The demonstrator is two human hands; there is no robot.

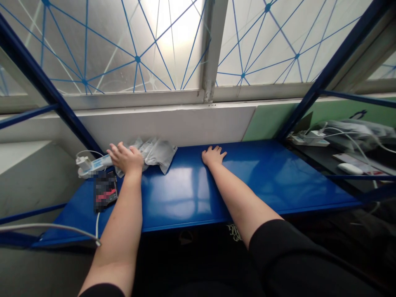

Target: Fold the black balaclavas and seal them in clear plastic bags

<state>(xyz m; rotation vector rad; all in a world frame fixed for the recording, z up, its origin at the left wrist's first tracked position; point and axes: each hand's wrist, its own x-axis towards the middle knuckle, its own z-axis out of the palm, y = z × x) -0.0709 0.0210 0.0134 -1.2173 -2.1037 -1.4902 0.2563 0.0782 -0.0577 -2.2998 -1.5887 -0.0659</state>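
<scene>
Along the back edge of the blue metal shelf [185, 198], the left hand [125, 159] lies open, fingers spread, on a crumpled plastic packet [159, 152] just beside a white charger [83, 164]; the right hand [214, 155] rests flat and empty on bare metal.

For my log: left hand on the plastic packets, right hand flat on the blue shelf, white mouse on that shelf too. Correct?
No: the white mouse sits on a dark surface right of the blue shelf, as the head view shows. Left hand on the plastic packets and right hand on the shelf stand.
</scene>
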